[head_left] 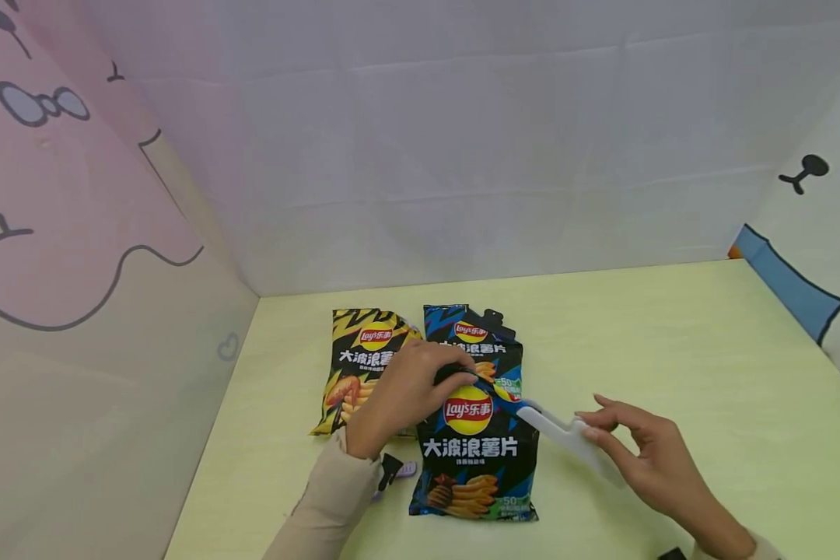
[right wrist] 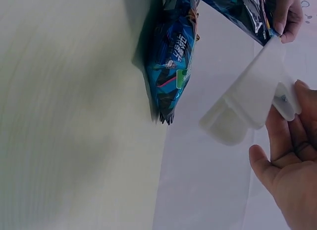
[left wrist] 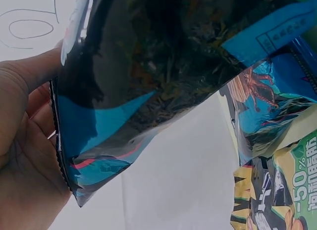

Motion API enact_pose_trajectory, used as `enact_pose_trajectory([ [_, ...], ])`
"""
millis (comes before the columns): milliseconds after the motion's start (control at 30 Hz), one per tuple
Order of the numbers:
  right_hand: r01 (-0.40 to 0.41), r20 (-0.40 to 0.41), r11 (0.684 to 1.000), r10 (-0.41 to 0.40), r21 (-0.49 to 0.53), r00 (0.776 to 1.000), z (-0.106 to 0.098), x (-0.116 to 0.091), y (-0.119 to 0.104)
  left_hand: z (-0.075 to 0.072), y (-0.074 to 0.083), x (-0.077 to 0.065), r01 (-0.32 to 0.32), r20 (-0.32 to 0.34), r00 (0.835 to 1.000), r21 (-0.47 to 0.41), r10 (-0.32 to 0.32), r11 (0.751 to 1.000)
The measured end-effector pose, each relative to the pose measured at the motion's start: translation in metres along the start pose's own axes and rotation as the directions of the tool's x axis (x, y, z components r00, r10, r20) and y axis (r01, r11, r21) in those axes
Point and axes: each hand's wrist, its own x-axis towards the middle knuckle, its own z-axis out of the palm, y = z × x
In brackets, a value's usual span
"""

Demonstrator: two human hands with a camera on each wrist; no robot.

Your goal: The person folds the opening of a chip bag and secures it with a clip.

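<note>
My left hand (head_left: 420,381) pinches the top edge of a black-and-blue Lay's chip bag (head_left: 472,459), which stands front side towards me. In the left wrist view the thumb and fingers grip the edge of this bag (left wrist: 129,81). A long white bag clip (head_left: 567,439) reaches from the bag's top right corner to my right hand (head_left: 647,455). The fingers of that hand hold the tab of the white clip (right wrist: 252,91), which spreads apart away from the bag. How far the clip grips the bag's edge I cannot tell.
Behind stand a yellow-and-black Lay's bag (head_left: 350,350) and a second black-and-blue bag (head_left: 451,319) with a dark clip (head_left: 493,319) at its top. A small purple object (head_left: 407,469) lies partly hidden by the left wrist. Printed cloth walls (head_left: 427,155) enclose the pale yellow table (head_left: 672,342).
</note>
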Motion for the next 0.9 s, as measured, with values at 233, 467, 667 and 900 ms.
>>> enact_pose_trajectory([
  [233,-0.004,-0.008,1.000,0.004,-0.027,1.000,0.007,0.007,-0.007,-0.002,0.001,-0.002,0.030,-0.007,1.000,-0.063,-0.030,0.998],
  [467,0.015,-0.027,1.000,-0.015,-0.014,1.000,0.014,0.011,-0.010,-0.004,0.001,-0.003,0.031,0.009,0.999,-0.095,-0.030,0.995],
  [667,0.046,-0.037,0.998,-0.048,-0.042,0.998,0.017,0.013,-0.013,-0.006,0.001,-0.004,0.032,0.030,0.999,-0.171,-0.028,0.985],
  [900,0.072,-0.041,0.993,-0.076,-0.091,0.996,0.021,0.018,-0.019,-0.006,0.001,-0.007,0.013,0.002,1.000,-0.174,-0.012,0.985],
])
